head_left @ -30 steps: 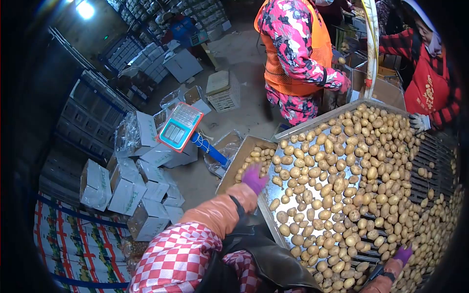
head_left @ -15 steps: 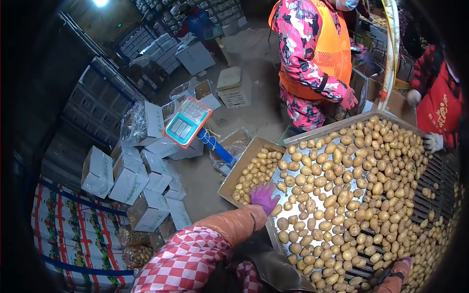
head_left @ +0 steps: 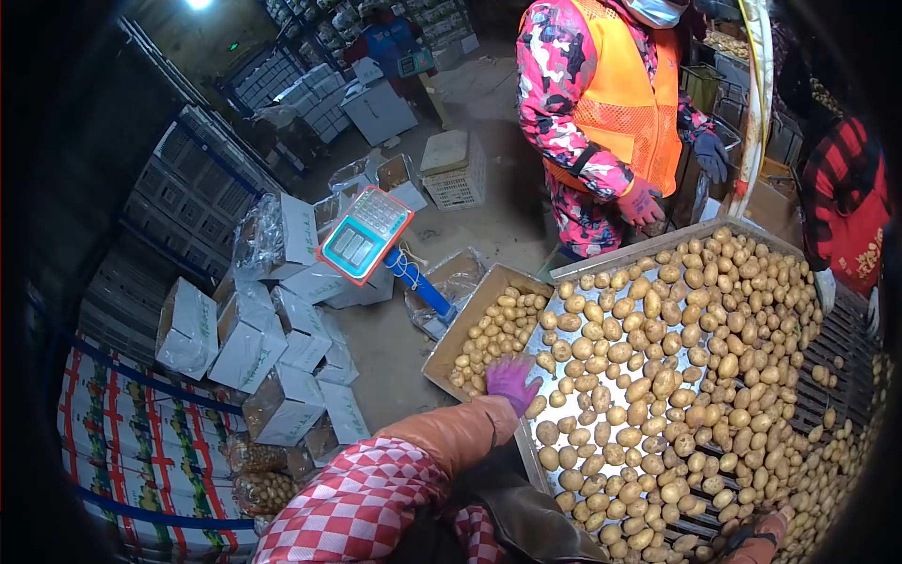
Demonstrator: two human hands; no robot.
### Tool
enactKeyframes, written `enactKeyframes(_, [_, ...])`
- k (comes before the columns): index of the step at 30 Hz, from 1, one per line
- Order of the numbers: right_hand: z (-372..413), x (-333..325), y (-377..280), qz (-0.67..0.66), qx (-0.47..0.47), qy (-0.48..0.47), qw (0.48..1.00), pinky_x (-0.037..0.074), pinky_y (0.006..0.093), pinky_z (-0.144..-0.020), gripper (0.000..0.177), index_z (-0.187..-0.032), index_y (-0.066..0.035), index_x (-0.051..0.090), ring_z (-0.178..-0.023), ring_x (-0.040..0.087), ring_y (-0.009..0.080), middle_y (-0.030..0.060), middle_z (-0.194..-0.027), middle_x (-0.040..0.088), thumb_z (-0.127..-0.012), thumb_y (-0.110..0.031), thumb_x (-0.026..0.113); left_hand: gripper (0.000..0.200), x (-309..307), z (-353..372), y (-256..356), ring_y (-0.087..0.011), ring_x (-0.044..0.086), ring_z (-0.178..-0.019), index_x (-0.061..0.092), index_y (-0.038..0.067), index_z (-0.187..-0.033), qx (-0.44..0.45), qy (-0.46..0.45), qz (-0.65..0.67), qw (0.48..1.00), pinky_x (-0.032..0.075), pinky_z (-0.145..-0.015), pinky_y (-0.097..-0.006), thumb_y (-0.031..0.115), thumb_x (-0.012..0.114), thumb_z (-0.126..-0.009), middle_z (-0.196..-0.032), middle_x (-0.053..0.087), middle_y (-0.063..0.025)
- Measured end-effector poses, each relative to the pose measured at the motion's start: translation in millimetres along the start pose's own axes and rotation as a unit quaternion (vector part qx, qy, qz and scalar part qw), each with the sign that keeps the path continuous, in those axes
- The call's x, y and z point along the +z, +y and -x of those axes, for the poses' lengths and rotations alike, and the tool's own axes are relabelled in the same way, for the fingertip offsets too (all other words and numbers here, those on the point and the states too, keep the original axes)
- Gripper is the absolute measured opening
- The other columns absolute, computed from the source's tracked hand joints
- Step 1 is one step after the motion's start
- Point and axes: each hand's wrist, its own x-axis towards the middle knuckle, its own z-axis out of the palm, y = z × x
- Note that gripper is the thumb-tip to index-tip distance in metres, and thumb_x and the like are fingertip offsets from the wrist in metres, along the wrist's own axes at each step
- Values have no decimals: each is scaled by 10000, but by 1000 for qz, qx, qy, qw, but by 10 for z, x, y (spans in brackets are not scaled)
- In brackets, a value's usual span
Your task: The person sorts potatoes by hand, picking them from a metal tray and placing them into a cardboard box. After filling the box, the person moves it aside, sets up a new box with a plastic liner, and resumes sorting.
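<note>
In the head view, the left hand in a purple knit glove, fingers parted and palm down, was at the near end of an open brown cardboard carton, the nearer hand to it. The carton's long axis ran forward from that hand, its small round tan potatoes lying just beyond the fingers. The right hand was well apart, among loose potatoes on the slatted, metal-rimmed sorting table, its grip impossible to tell.
</note>
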Motion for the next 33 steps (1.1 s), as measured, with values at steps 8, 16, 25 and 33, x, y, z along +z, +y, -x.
enactKeyframes(8, [534,-340,-30,-132,20,42,990,494,361,-690,467,-1277,-87,473,-825,576,232,117,-1007,568,-928,-395,516,585,89,-5,-48,-327,347,-1346,460,199,-1371,10,-1,-7,1000,157,-1105,-573,486,540,-867,-1434,434,-84])
enactKeyframes(16, [1436,-814,-1401,-343,-10,-12,939,493,344,-653,468,-1256,-89,479,-785,573,209,97,-964,572,-926,-419,517,584,115,4,-63,-329,341,-1354,463,199,-1370,18,8,14,1000,163,-1098,-590,477,546,-864,-1452,417,-87])
enactKeyframes(25, [2839,-732,-3951,-509,-32,-417,752,493,326,-612,471,-1234,-91,486,-740,569,182,75,-916,577,-924,-445,517,576,75,12,-105,-297,345,-1336,477,209,-1350,54,24,23,998,191,-1073,-607,476,561,-846,-1420,442,-76])
enactKeyframes(33, [3368,-525,-5993,-505,25,-659,556,457,299,-424,396,-1258,-132,420,-606,581,174,89,-927,564,-929,-314,545,637,125,-88,-192,-258,299,-1366,472,221,-1359,60,-89,6,994,188,-1079,-567,522,586,-809,-1454,391,-42])
